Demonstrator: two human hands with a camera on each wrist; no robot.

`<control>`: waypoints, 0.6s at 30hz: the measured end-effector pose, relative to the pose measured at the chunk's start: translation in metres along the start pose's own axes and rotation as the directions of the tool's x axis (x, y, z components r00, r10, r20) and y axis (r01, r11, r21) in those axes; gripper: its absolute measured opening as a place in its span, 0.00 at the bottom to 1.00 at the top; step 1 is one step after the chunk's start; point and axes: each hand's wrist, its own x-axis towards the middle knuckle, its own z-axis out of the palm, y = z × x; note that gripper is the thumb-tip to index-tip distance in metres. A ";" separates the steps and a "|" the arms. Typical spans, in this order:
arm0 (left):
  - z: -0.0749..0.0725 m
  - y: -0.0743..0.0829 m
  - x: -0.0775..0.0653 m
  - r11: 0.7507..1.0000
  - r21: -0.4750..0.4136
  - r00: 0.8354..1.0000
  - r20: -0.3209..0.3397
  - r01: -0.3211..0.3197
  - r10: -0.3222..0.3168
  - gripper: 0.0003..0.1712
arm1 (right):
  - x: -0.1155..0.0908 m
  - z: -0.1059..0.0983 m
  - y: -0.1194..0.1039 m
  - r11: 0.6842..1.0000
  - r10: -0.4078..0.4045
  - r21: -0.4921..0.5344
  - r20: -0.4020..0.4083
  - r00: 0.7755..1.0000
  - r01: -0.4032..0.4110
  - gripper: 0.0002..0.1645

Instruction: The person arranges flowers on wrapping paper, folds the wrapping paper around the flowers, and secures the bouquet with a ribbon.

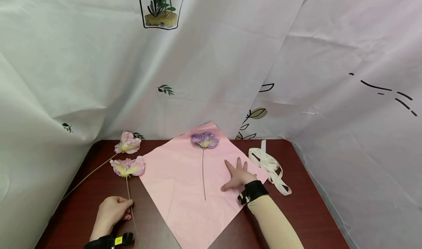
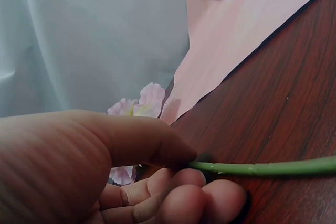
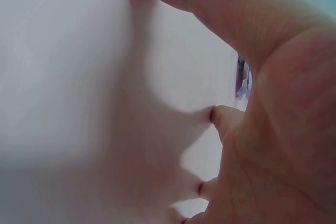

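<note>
My left hand [image 1: 113, 211] pinches the green stem [image 2: 262, 168] of a pale pink artificial flower [image 1: 128, 167] between thumb and fingers. The bloom points away from me, its edge meeting the left corner of a pink sheet of wrapping paper [image 1: 178, 183]. On that sheet lies a purple artificial flower [image 1: 205, 140], its thin stem running toward me. My right hand [image 1: 239, 175] has its fingers spread, fingertips pressing on the paper to the right of the purple flower's stem. In the right wrist view the palm is raised off the sheet.
Another pale pink flower [image 1: 128, 142] lies at the back left of the dark red table [image 1: 313, 219]. A loosely bunched cream ribbon [image 1: 269, 164] sits by the paper's right corner. A patterned white cloth [image 1: 211, 66] hangs behind and at both sides.
</note>
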 end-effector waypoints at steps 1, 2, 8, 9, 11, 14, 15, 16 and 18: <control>0.000 -0.001 0.000 1.000 -0.003 1.000 -0.004 -0.004 0.004 0.12 | 0.006 0.004 0.004 1.000 0.001 -0.002 -0.002 1.000 -0.001 0.83; 0.000 -0.001 0.000 1.000 -0.005 1.000 -0.008 -0.007 0.007 0.12 | 0.009 0.006 0.006 1.000 0.005 0.003 -0.004 1.000 -0.005 0.84; -0.002 -0.001 0.001 1.000 0.001 0.999 -0.020 -0.031 0.031 0.15 | 0.013 0.007 0.010 1.000 0.000 0.008 -0.011 1.000 0.000 0.84; -0.002 -0.001 0.001 0.999 0.004 0.999 -0.021 -0.033 0.033 0.16 | 0.010 0.005 0.008 1.000 -0.002 0.009 -0.010 1.000 0.002 0.83; -0.003 -0.002 0.001 0.999 0.005 0.999 -0.025 -0.033 0.033 0.16 | 0.006 0.002 0.005 1.000 -0.002 0.006 0.002 1.000 0.002 0.82; -0.003 -0.001 0.001 0.999 0.010 0.999 -0.035 -0.037 0.038 0.16 | -0.003 -0.002 -0.001 1.000 -0.006 -0.005 0.009 1.000 0.006 0.81; -0.003 0.000 0.001 0.999 0.012 0.998 -0.039 -0.041 0.042 0.16 | -0.008 -0.005 -0.004 1.000 -0.007 -0.009 0.010 1.000 0.007 0.80; -0.003 0.001 0.001 0.999 0.015 0.998 -0.041 -0.046 0.046 0.16 | -0.011 -0.007 -0.007 1.000 -0.009 -0.013 0.010 1.000 0.009 0.79; -0.003 0.004 0.001 0.998 0.029 0.997 -0.046 -0.057 0.058 0.16 | -0.017 -0.011 -0.012 1.000 -0.013 -0.015 0.003 1.000 0.013 0.78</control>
